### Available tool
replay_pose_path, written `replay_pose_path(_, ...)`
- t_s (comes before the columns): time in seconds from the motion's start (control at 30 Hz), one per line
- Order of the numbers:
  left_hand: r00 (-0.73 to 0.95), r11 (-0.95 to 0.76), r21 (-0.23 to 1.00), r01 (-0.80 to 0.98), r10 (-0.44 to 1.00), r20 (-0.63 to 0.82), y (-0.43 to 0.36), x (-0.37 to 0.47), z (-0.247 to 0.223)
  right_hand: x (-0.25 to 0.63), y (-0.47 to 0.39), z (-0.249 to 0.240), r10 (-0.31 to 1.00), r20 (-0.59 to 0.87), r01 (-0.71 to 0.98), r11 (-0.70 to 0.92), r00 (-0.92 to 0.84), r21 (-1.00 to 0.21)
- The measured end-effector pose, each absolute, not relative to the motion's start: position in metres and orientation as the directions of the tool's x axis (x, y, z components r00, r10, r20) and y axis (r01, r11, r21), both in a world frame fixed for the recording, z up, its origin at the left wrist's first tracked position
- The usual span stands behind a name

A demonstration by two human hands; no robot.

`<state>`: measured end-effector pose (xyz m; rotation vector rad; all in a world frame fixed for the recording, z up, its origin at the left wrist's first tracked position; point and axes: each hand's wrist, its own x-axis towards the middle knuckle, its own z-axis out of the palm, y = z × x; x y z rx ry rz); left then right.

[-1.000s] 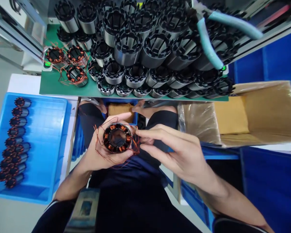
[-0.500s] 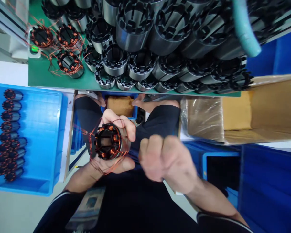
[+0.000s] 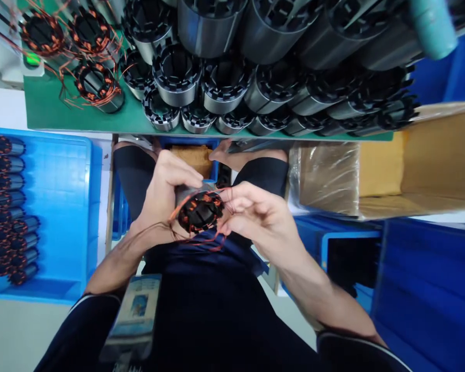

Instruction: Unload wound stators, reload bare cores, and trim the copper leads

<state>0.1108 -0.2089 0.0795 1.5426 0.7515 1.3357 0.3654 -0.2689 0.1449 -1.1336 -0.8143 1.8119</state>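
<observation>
Above my lap, my left hand [image 3: 165, 188] is wrapped round a motor stator [image 3: 200, 211] with copper windings and black slot insulation. Its open end is tilted toward me and to the right. Loose copper wires [image 3: 217, 242] trail from its rim, some reaching left across my left wrist. At the stator's right edge, my right hand [image 3: 259, 212] pinches thin reddish wire ends between thumb and fingers. Which strands those are is too fine to make out.
On the green bench [image 3: 54, 111] stand several bare stators [image 3: 225, 85] in rows and wound stators [image 3: 98, 85] with loose wires. A blue tray [image 3: 62, 196] at left holds several wound stators. A cardboard box [image 3: 437, 160] and blue bins [image 3: 414, 268] are at right.
My left hand has turned the stator, so its open end now faces right. My right hand has gone from a closed fist apart from it to pinching wires at its rim. The view shifted slightly.
</observation>
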Motion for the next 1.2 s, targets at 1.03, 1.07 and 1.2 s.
replay_pose_path(1.03,0.168,-0.086,0.930,-0.357,0.974,0.155,-0.262,0.148,0.080,0.385,-0.283,0.067,0.845,-0.340,0.229,-0.266,-0.412,-0.937)
replay_pose_path(1.07,0.220,-0.125,0.939,-0.320,0.954,0.202,-0.259,0.146,0.083,0.394,-0.275,0.067,0.843,-0.376,0.255,-0.294,-0.384,-0.921)
replay_pose_path(1.2,0.432,-0.093,0.963,-0.252,0.880,0.198,-0.255,0.136,0.104,0.419,-0.233,0.116,0.804,-0.440,0.052,-0.459,-0.401,-0.887)
